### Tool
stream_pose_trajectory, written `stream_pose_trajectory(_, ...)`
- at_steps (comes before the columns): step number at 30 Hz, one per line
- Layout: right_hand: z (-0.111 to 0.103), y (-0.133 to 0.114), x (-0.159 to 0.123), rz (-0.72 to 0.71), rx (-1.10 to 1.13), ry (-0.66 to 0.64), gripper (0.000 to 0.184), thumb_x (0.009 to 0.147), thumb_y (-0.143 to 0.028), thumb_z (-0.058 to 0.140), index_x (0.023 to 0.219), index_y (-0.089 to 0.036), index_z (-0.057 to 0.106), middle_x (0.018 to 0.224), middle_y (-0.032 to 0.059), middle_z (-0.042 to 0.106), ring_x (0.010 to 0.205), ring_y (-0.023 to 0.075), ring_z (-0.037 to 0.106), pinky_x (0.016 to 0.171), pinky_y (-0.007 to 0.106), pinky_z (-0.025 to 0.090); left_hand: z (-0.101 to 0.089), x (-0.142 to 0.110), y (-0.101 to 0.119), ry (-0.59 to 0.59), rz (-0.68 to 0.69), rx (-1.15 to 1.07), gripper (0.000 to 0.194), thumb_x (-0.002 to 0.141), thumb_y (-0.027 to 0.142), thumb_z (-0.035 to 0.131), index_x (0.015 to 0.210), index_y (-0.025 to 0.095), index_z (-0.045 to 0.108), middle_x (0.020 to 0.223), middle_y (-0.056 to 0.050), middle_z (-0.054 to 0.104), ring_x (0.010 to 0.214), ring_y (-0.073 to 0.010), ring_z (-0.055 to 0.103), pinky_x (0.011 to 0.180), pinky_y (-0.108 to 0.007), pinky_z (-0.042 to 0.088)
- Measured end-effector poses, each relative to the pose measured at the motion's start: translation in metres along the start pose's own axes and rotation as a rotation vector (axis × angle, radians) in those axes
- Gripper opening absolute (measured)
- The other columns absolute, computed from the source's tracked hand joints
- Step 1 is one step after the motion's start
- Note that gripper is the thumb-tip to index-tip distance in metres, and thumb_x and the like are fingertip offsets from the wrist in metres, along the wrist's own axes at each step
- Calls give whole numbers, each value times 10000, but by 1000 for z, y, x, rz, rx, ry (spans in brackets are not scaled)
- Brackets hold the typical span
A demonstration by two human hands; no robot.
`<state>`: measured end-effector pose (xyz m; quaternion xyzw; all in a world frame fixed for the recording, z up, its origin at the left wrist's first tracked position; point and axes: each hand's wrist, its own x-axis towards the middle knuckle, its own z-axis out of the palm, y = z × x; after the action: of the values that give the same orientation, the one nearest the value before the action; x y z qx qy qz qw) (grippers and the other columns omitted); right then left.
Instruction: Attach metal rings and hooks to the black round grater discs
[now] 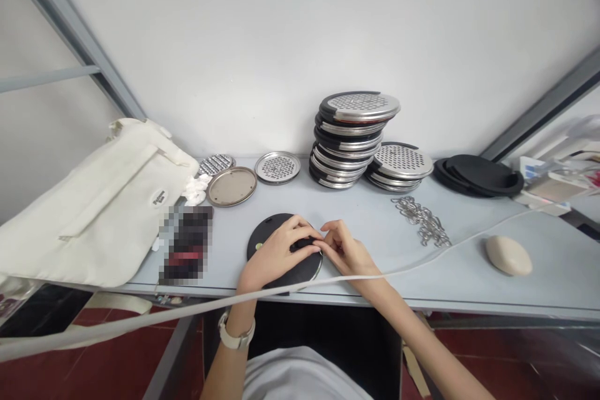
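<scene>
A black round disc (267,265) lies on the table in front of me, a silvery rim showing at its lower right. My left hand (284,247) rests over the disc, its thumb and fingers closed on the right edge. At that same edge, my right hand (344,253) has thumb and forefinger pinched together, their tips meeting those of my left. A thin shiny bit shows between the fingertips; whether it is a small metal piece or the disc's rim cannot be made out. Nearby on the right lies a heap of small metal wire clips (422,219).
Behind stand a tall stack of round graters (349,144) and a shorter stack (400,165). Black round covers (482,175) and a beige oval object (509,255) are right. Loose grater discs (277,167) and a white bag (107,200) are left. A white cable (417,267) crosses in front.
</scene>
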<state>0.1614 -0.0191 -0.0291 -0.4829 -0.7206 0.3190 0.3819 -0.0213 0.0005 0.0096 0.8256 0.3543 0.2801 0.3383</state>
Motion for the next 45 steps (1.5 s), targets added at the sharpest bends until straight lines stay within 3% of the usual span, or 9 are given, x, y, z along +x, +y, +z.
stream_pose_trajectory(10, 0, -2, -5, -25, -37, -38, 127, 903, -339, 452, 931, -231, 393, 676, -48, 434, 575, 95, 461, 559, 202, 412, -3, 1, 6, -39, 47, 35, 102, 874, 239, 528, 900, 194, 615, 1001, -41, 543, 963, -168, 532, 889, -297, 416)
stream_pose_trajectory(22, 0, -7, -7, -83, -47, -72, 94, 915, -315, 454, 927, -224, 471, 801, -3, 583, 699, 104, 557, 646, 200, 430, -1, -1, 5, -22, 58, 78, 66, 805, 128, 525, 833, 186, 541, 995, -44, 543, 973, -172, 518, 920, -321, 404)
stream_pose_trajectory(28, -4, -11, -8, -108, -73, -34, 128, 924, -300, 435, 858, -207, 494, 728, -10, 552, 623, 96, 506, 618, 206, 405, -1, -1, 8, 19, 28, 55, 67, 821, 127, 481, 809, 191, 495, 979, -32, 545, 957, -162, 522, 914, -315, 390)
stream_pose_trajectory(36, -4, -10, -3, -54, -10, -42, 181, 912, -347, 433, 849, -202, 521, 629, -26, 445, 555, 108, 404, 548, 231, 362, -1, -1, 6, 61, -35, 32, 155, 946, 210, 313, 956, 194, 467, 1014, -50, 553, 966, -168, 497, 891, -321, 383)
stream_pose_trajectory(40, -3, -11, -2, -34, 22, -63, 209, 898, -351, 439, 756, -202, 477, 620, -32, 404, 556, 106, 385, 522, 228, 334, -1, -1, 5, 50, -42, 27, 182, 954, 221, 309, 977, 190, 487, 983, -51, 565, 937, -166, 511, 887, -324, 390)
stream_pose_trajectory(45, -5, -12, -2, -46, 16, -11, 102, 878, -248, 435, 788, -203, 448, 682, -24, 436, 606, 111, 419, 577, 234, 368, 1, 0, 4, 67, -83, 8, 147, 942, 251, 371, 974, 196, 504, 955, -27, 570, 925, -151, 536, 852, -290, 418)
